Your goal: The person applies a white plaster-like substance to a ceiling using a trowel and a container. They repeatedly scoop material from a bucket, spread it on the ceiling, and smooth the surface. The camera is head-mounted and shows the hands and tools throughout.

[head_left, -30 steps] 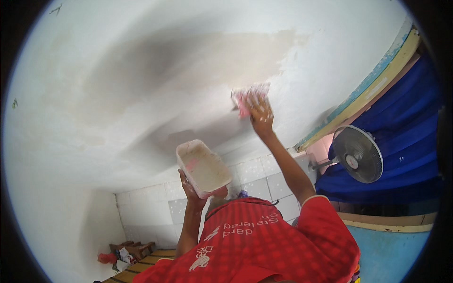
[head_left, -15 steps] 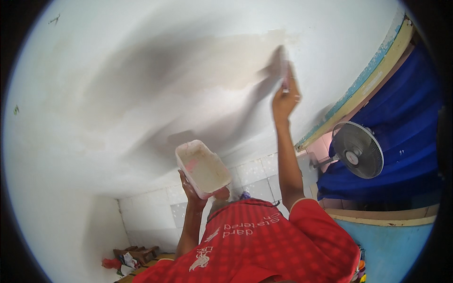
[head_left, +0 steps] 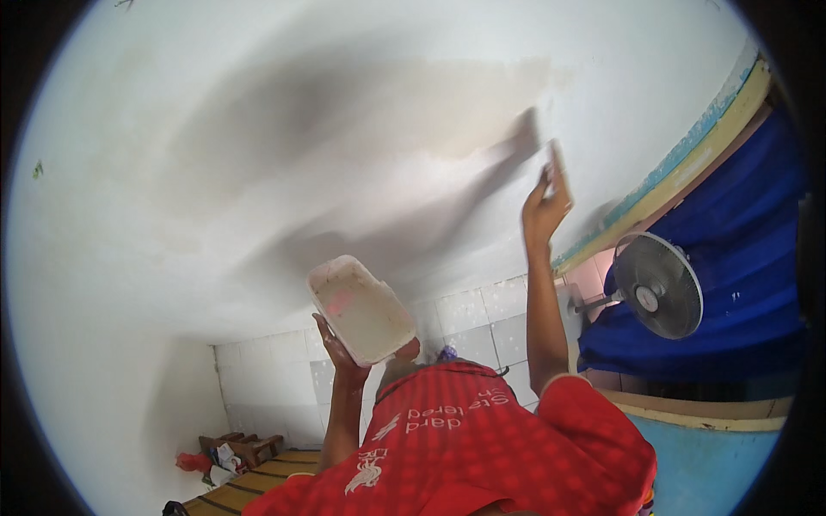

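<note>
My left hand (head_left: 341, 348) grips a shallow white plastic tub (head_left: 344, 268) by its lower left side. The tub is tilted, and pale stuff with a pink smear shows inside. Higher up on the right, my right hand (head_left: 547, 211) is closed around a thin, flat tool (head_left: 556, 162), blurred and seen nearly edge-on, so its exact kind cannot be made out. Behind it lies a white plastered wall (head_left: 258, 267) with a broad beige, damp-looking patch (head_left: 430, 95). Whether the tool touches the wall is unclear.
A grey round fan (head_left: 658, 285) stands out at the right, before a blue curtain (head_left: 731, 232) in a cream-edged opening. Grey-white tiles (head_left: 469, 351) line the area below the wall. At lower left are a slatted wooden surface (head_left: 249, 486) and a red cloth (head_left: 194, 463).
My right hand has moved down and a little right with the tool, away from the patch's upper right edge. The tub has shifted slightly left. The view has moved a little too.
</note>
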Motion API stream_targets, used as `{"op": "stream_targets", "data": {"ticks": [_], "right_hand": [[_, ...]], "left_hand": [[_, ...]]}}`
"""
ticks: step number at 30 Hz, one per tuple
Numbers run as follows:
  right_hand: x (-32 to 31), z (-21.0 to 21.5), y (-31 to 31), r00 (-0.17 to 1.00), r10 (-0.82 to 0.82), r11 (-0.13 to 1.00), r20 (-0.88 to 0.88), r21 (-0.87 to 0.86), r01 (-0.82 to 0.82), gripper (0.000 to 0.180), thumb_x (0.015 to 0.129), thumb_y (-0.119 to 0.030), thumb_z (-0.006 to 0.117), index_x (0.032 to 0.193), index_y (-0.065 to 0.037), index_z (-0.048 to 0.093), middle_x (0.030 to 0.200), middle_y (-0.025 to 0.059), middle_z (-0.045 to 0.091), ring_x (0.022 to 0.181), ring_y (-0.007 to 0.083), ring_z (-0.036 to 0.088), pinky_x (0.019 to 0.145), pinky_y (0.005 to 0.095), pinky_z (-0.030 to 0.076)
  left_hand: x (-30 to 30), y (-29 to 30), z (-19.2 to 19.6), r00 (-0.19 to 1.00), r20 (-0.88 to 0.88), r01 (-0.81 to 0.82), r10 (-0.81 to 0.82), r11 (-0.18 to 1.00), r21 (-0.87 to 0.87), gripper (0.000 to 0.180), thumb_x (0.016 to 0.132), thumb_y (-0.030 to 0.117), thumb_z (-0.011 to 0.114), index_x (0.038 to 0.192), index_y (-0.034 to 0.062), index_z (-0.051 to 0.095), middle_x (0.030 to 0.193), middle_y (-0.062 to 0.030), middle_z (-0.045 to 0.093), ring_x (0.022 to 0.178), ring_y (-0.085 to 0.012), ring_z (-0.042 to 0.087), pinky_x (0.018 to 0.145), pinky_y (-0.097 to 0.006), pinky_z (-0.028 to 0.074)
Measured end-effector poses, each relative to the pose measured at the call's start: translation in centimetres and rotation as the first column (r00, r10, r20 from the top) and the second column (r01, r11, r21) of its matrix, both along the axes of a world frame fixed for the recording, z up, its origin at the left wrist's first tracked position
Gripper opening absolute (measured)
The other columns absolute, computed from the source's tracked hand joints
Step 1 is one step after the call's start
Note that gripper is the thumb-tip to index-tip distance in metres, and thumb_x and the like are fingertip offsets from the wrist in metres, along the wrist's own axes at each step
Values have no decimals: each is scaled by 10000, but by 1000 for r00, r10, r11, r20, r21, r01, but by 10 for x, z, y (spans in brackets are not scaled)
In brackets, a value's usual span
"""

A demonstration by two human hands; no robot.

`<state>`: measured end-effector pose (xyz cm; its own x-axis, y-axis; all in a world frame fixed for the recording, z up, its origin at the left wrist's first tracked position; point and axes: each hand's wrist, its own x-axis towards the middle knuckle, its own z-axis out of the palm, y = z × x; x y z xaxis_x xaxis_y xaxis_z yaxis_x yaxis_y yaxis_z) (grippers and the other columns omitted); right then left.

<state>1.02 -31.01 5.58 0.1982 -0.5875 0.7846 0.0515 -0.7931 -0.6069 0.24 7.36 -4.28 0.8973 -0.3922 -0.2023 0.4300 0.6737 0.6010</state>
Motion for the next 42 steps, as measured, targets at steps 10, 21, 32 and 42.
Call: {"op": "stream_targets", "data": {"ticks": [10, 21, 32, 42], "right_hand": [[41, -171, 169, 554, 625, 727, -550, 151, -670, 455, 943, -119, 544, 1360, -250, 671, 1315, 53, 712, 1179, 323, 686, 1025, 424, 536], [-85, -89, 210, 924, 383, 546, 24, 800, -247, 357, 1062, -243, 610, 1243, 64, 628, 1131, 88, 679, 1020, 131, 620, 905, 313, 510], [-31, 30, 376, 748, 399, 917, -530, 254, -309, 205, 875, -67, 778, 1046, 30, 724, 895, 161, 734, 686, 257, 696, 664, 336, 548], [-27, 21, 431, 776, 198, 974, -599, 206, -90, 294, 804, -26, 795, 1097, -27, 764, 952, 146, 755, 779, 301, 740, 697, 348, 580]], "left_hand": [[5, -5, -5, 952, 304, -111, 41, 970, 217, 629, 1075, 544, 378, 1550, 132, 361, 1458, -84, 520, 1295, -266, 571, 1062, -489, 523], [40, 50, 25, 968, 252, 43, -12, 992, -121, 596, 1084, 481, 409, 1543, 102, 391, 1451, -97, 549, 1263, -266, 611, 1034, -466, 537], [96, 142, 18, 900, 25, 429, -435, 874, -226, 866, 988, 736, 314, 1597, 123, 362, 1584, -115, 452, 1426, -337, 461, 1175, -546, 378], [105, 168, 16, 776, -188, 560, -602, 795, -234, 959, 855, 772, 476, 1559, 125, 416, 1532, -122, 492, 1390, -335, 484, 1142, -545, 403]]}}
